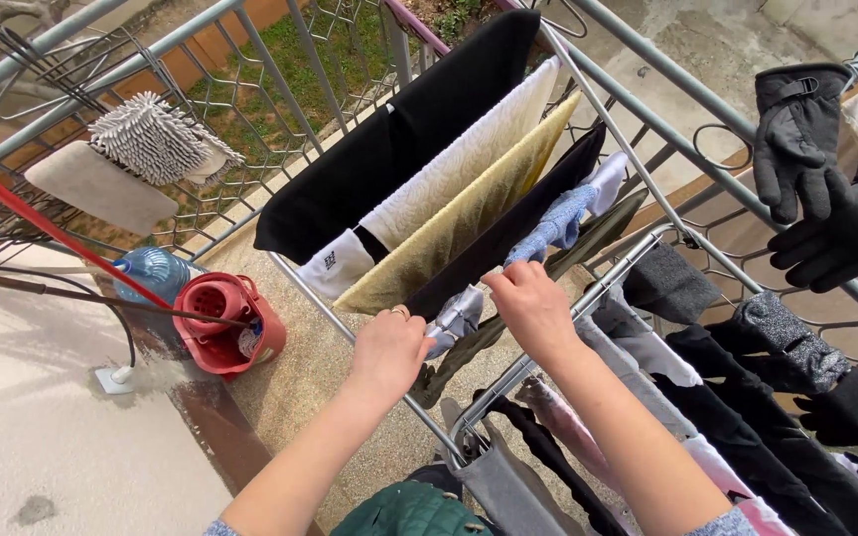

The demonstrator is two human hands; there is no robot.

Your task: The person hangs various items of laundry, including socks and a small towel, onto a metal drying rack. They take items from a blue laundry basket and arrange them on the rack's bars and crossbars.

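Honestly, the small grey cloth [456, 320] at mid-frame was light, limp stuff on the drying rack [508, 382]. My left hand [389, 352] pinched its edge; my right hand [531, 308] clenched over the rail beside it. Best grabbed at the hem.

Head camera looks steeply down, close over the drying rack [588, 298].

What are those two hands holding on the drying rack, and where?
The left hand and right hand grip a small grey cloth hung on the drying rack, at its top edge.
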